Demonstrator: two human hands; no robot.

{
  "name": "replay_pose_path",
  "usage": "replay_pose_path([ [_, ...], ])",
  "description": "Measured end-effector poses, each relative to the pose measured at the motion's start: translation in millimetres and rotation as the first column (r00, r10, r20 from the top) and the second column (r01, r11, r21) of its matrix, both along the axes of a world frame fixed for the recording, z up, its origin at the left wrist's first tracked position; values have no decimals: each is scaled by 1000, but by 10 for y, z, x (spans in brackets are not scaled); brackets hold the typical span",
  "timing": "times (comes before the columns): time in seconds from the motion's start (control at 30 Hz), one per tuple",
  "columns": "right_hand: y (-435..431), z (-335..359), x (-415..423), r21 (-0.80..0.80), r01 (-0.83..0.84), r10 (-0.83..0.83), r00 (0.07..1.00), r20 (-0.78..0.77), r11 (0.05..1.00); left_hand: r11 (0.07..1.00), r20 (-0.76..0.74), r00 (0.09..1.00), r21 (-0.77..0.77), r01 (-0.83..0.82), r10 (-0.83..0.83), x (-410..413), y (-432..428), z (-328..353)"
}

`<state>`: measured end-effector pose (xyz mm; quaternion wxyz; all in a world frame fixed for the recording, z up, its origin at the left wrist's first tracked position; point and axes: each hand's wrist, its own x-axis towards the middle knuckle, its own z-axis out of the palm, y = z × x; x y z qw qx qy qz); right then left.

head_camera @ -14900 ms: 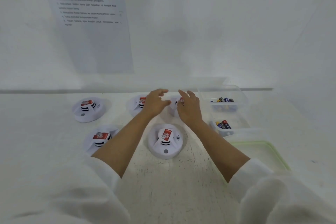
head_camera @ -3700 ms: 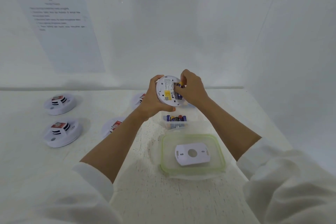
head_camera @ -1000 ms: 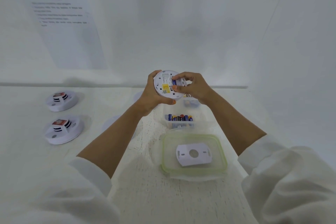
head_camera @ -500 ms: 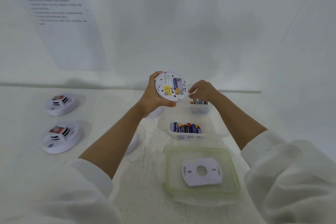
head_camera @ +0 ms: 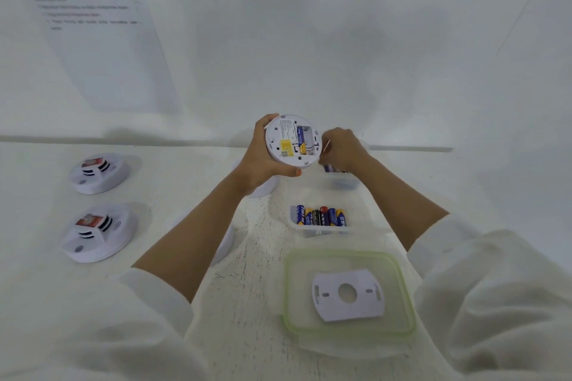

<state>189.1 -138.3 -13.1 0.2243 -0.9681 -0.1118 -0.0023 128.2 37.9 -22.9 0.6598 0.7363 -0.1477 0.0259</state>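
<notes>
My left hand (head_camera: 263,164) grips a round white smoke detector (head_camera: 289,141) by its rim and holds it above the table, with its back turned to me. Its battery bay is open and holds one blue battery (head_camera: 299,139). My right hand (head_camera: 343,148) is just right of the detector, over the far clear tray (head_camera: 348,184). Its fingers curl down toward the batteries lying there. Whether they pinch anything is hidden.
A nearer clear tray (head_camera: 306,232) holds several batteries (head_camera: 320,216). A green-rimmed container (head_camera: 286,288) in front holds a white mounting plate (head_camera: 348,294). Two smoke detectors (head_camera: 99,173) (head_camera: 99,233) sit at the left. Two more (head_camera: 227,244) (head_camera: 266,190) are partly hidden by my left arm.
My right hand has left the detector's battery bay and moved right and down to the far tray. The left hand still holds the detector up.
</notes>
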Motion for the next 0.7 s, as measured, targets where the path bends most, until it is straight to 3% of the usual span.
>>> replay_pose_path([
  [0.1, -95, 231, -91, 500, 109, -203, 970, 137, 859, 1000, 7, 1000, 7, -4, 4, -36, 40, 10],
  [0.2, -132, 481, -191, 685, 27, -202, 963, 177, 728, 1000, 14, 1000, 1, -8, 8, -90, 34, 25],
  [0.27, -90, 581, -296, 671, -38, -128, 972, 196, 740, 1000, 42, 999, -3, -9, 9, -137, 3, 48],
  [0.5, -4, 525, -632, 368, -199, 67, 937, 344, 908, 1000, 98, 995, -15, 10, -8, -322, -72, 168],
  [0.7, 27, 499, -833, 417, -197, 64, 948, 313, 887, 997, 81, 997, -79, 17, -10, -469, -137, 238],
])
